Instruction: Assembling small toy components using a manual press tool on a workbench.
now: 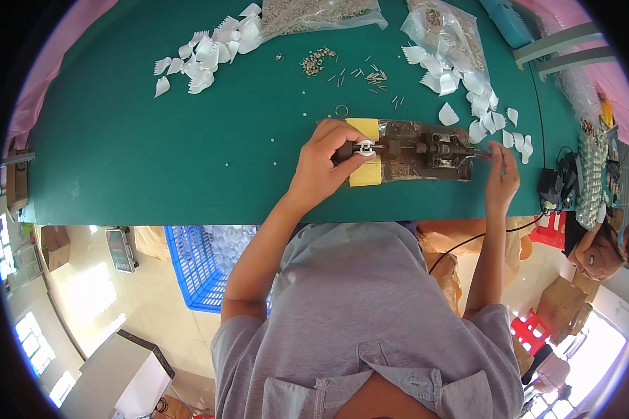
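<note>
My left hand pinches a small white plastic piece between thumb and fingers. It presses this piece to the left end of a dark metal hand jig, where a yellow pad lies. My right hand is closed at the jig's right end, with thumb and fingers on its thin handle. The fingertips partly hide the handle. Just beyond the jig, a thin metal ring lies on the green table.
White toothed plastic pieces lie in heaps at the far left and right. Between them are small springs and loose metal pins. Filled clear bags stand behind. A blue basket sits below the table's near edge.
</note>
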`<state>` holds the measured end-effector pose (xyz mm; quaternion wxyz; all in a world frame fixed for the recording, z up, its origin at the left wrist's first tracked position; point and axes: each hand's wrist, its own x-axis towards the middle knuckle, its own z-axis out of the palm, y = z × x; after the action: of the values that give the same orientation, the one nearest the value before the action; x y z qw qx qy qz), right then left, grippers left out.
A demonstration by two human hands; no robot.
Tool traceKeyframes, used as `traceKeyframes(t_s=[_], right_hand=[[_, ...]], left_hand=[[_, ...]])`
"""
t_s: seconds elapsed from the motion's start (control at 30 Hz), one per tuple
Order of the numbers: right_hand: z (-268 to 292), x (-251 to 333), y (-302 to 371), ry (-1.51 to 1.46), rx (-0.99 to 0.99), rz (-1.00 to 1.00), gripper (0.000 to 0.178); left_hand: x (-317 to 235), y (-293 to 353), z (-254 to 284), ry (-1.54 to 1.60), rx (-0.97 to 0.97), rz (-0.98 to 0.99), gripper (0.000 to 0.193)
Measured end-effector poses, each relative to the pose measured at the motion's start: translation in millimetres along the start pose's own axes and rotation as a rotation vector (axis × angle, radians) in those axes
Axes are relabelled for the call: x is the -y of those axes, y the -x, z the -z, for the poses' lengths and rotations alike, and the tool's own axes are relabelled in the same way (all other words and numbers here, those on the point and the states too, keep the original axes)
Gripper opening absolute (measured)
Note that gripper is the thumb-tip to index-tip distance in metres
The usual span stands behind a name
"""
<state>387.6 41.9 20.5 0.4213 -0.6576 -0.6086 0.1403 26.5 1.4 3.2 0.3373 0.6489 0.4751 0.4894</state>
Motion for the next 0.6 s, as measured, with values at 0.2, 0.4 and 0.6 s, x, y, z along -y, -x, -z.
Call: traceKeyframes(t_s=[0.2, 0.4, 0.6], right_hand=[[-43.7, 113.1, 10.0, -0.278, 0.392, 0.174, 0.014], [-94.2, 144.4, 2.2, -0.250, 0.732, 0.307, 0.013], [-98.8, 147.2, 3.0, -0.227, 0.762, 0.259, 0.015]], left_hand=[[1.3, 3.2, -0.6, -0.017, -0.007, 0.045, 0.026], [1.2, 0.1, -5.0, 0.030, -0.036, 0.072, 0.027], [2.6, -0.1, -3.8, 0.020, -0.032, 0.030, 0.028]])
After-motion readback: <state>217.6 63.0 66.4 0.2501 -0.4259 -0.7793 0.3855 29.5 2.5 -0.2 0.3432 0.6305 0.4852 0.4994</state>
